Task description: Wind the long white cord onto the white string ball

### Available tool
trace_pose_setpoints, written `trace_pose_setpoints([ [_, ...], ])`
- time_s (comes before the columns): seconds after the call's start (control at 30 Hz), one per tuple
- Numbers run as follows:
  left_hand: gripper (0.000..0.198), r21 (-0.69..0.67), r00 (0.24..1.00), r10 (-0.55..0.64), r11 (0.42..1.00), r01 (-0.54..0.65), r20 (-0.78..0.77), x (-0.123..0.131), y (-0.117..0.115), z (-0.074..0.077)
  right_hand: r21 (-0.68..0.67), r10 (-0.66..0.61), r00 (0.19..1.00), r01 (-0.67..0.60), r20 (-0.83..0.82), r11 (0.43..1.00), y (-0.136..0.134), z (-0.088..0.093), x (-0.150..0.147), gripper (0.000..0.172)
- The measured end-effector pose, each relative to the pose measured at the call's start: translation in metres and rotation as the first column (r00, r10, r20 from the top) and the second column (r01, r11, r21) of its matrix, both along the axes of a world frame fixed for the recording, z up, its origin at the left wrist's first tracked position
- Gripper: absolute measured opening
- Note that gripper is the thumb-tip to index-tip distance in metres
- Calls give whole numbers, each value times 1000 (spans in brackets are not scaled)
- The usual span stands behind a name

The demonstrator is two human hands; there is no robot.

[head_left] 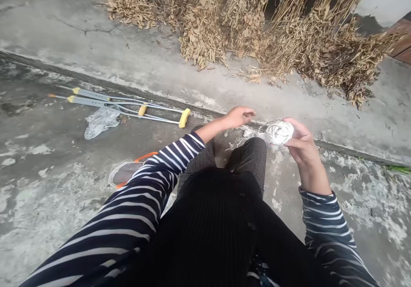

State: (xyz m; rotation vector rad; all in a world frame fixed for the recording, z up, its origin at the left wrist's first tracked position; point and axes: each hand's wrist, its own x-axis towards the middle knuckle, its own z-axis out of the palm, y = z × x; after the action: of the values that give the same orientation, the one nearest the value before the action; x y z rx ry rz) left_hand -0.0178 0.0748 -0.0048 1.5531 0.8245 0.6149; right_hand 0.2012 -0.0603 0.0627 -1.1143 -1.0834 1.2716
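Right of centre in the frame, the right hand (302,143) has a rounded ball of whitish, silvery wound strand (279,131), held just above the knees. Its grip is closed on the ball: thumb across the near side, fingers curled behind. The ball looks loosely wound, its loops lying over one another, pale against the grey concrete floor (48,184).

It should handle light and soft, giving under pressure. The loops look likely to slip off if squeezed at the edge, so cupping the whole body is the safer hold.

The left hand (239,116) reaches out at frame centre, just beside the ball, with its fingers drawn together. Whether that grip pinches a loose strand, I cannot tell.

At middle left lie a pair of grey metal crutches with yellow pads (128,105) and a crumpled clear plastic bag (101,121). Bundles of dry brown plant stalks (257,26) fill the top.
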Motion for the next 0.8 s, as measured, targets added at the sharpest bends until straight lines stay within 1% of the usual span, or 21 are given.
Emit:
trace_pose_setpoints([
  [0.03,28,-35,995,-28,999,32,100,6,-8,3,-50,23,999,-25,-24,998,0,0,1,57],
  [0.1,29,-100,958,-107,985,138,265,17,-25,12,-131,74,996,-81,-57,988,-1,-1,2,58],
  [0.17,26,-139,933,-163,966,216,320,24,-38,21,-176,93,991,-108,-93,978,-2,-5,4,58],
  [0.27,16,-153,939,-196,957,246,282,21,-44,31,-203,91,988,-115,-123,972,-7,-11,6,58],
  [0.33,13,-119,946,-221,960,254,236,13,-42,37,-203,93,990,-113,-109,973,-10,-15,5,60],
  [0.4,16,-61,949,-257,960,272,183,2,-38,45,-195,90,991,-108,-95,975,-12,-16,2,65],
  [0.47,21,-42,937,-319,944,328,144,-9,-36,54,-196,99,989,-119,-108,973,-13,-15,-1,72],
  [0.5,23,-59,924,-354,929,365,143,-15,-36,60,-197,113,987,-135,-119,971,-13,-14,-2,75],
  [0.57,26,-138,898,-400,894,427,183,-24,-37,70,-193,153,979,-177,-132,965,-12,-10,-3,77],
  [0.6,27,-188,891,-397,879,438,220,-27,-38,74,-186,177,976,-199,-126,962,-12,-7,-4,75],
  [0.67,28,-285,892,-337,860,422,303,-32,-41,79,-172,240,968,-249,-70,953,-9,-1,-5,67],
  [0.73,27,-370,898,-244,847,381,366,-32,-46,80,-172,332,943,-325,15,930,-6,5,-6,58],
  [0.8,26,-427,898,-157,838,341,410,-31,-51,76,-176,410,905,-388,110,905,-3,11,-7,51],
])
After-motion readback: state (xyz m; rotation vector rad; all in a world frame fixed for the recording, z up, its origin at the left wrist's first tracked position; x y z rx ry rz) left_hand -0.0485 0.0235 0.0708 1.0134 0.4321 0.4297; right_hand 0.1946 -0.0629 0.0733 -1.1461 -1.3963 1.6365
